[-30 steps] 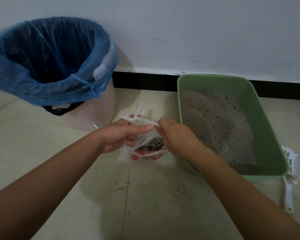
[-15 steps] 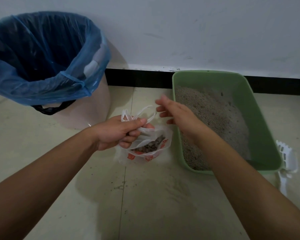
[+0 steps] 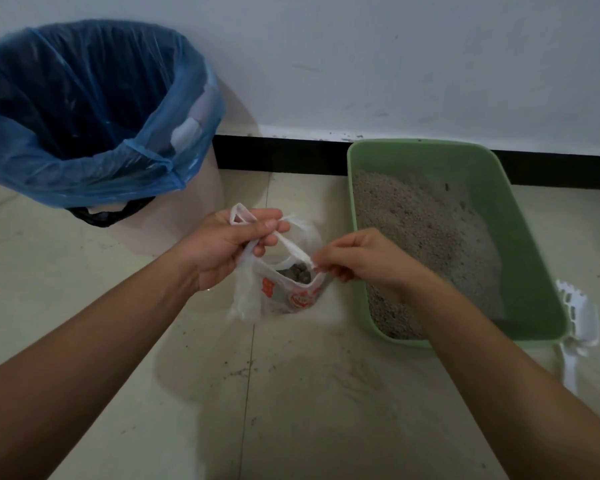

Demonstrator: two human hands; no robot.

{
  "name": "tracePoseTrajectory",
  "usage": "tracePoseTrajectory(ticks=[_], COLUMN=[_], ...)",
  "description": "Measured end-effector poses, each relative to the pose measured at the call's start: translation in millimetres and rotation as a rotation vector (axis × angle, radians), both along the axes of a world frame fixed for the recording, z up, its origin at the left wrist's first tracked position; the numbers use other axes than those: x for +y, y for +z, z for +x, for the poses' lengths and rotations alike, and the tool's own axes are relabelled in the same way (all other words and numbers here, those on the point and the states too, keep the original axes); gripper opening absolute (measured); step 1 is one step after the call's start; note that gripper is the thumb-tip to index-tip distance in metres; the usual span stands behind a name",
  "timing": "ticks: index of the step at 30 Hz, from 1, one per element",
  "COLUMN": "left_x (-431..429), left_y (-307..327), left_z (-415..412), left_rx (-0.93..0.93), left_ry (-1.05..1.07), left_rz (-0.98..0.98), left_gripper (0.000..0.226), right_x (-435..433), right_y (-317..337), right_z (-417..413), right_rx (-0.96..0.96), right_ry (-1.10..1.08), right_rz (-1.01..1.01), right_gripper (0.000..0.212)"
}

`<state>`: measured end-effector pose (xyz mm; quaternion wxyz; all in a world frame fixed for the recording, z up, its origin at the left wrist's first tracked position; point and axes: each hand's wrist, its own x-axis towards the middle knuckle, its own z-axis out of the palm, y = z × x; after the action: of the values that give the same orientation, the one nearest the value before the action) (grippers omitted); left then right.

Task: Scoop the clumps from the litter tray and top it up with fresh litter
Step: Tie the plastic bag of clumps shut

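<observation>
Two-handed grip now: pinches plastic bag (image 3: 253,299) handle with right hand (image 3: 364,258), open earlier; clutches other handle in left hand (image 3: 229,244); red print (image 3: 300,300) unreadable.

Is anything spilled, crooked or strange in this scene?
The litter in the green tray is banked unevenly, leaving the near right corner bare. Dark specks dot the floor tiles near the bag. Nothing looks damaged.

Dim, even indoor light; a soft wide-angle picture.
The wall (image 3: 395,64) looks grey-blue. The bin (image 3: 194,220) throws a faint soft shadow on the wall to its right, and its blue liner (image 3: 84,174) carries a weak sheen. Wide-angle stretch swells the forearms (image 3: 66,393) at the lower corners. The grains in the litter tray (image 3: 527,254) smear.
</observation>
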<state>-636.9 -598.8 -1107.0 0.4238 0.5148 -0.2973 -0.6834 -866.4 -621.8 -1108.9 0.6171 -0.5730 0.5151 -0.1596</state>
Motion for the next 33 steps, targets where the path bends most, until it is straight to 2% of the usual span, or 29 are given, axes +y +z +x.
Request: tracePoseTrajectory(ticks=[3, 5, 8, 9, 10, 12, 13, 18, 22, 25, 27, 31, 33], left_x=[2, 2, 2, 1, 1, -1, -2, 0, 4, 5, 5, 9, 10], left_y=[2, 8, 17, 18, 18, 13, 9, -3, -2, 1, 4, 6, 5], left_z=[0, 2, 3, 3, 3, 3, 4, -2, -8, -10, -9, -9, -10], left_rx=[-0.149, -0.289, -0.496, -0.557, -0.615, -0.687, -0.687, -0.385, -0.12, 0.046, 0.117, 0.158, 0.139], left_ry=[-0.061, -0.141, -0.251, -0.251, -0.225, -0.1, -0.018, 0.246, 0.296, 0.273, 0.248, 0.166, 0.121], left_rz=[-0.093, -0.186, -0.271, -0.288, -0.302, -0.313, -0.303, -0.184, -0.126, -0.109, -0.114, -0.148, -0.168], left_gripper=[0.026, 0.016, 0.013, 0.01, 0.007, 0.007, 0.007, 0.012, 0.02, 0.02, 0.019, 0.016, 0.015], right_x=[0, -3, -5, -4, -4, -2, -1, 5, 4, 4, 6, 4, 3], right_y=[-9, -16, -21, -24, -27, -27, -26, -26, -27, -24, -21, -22, -21], right_z=[7, 10, 13, 15, 17, 21, 23, 26, 27, 27, 30, 37, 39], right_rx=[0.105, 0.135, 0.233, 0.244, 0.237, 0.197, 0.16, 0.099, 0.142, 0.099, 0.011, -0.094, -0.069], right_ry=[-0.039, -0.114, 0.051, 0.114, 0.133, 0.095, 0.069, 0.141, 0.182, 0.135, 0.038, -0.107, -0.207], right_rz=[-0.168, -0.31, -0.371, -0.394, -0.42, -0.404, -0.36, -0.193, -0.109, -0.091, -0.049, 0.133, 0.055], right_gripper=[0.01, 0.031, 0.064, 0.06, 0.046, 0.019, 0.012, 0.014, 0.026, 0.033, 0.039, 0.076, 0.065])
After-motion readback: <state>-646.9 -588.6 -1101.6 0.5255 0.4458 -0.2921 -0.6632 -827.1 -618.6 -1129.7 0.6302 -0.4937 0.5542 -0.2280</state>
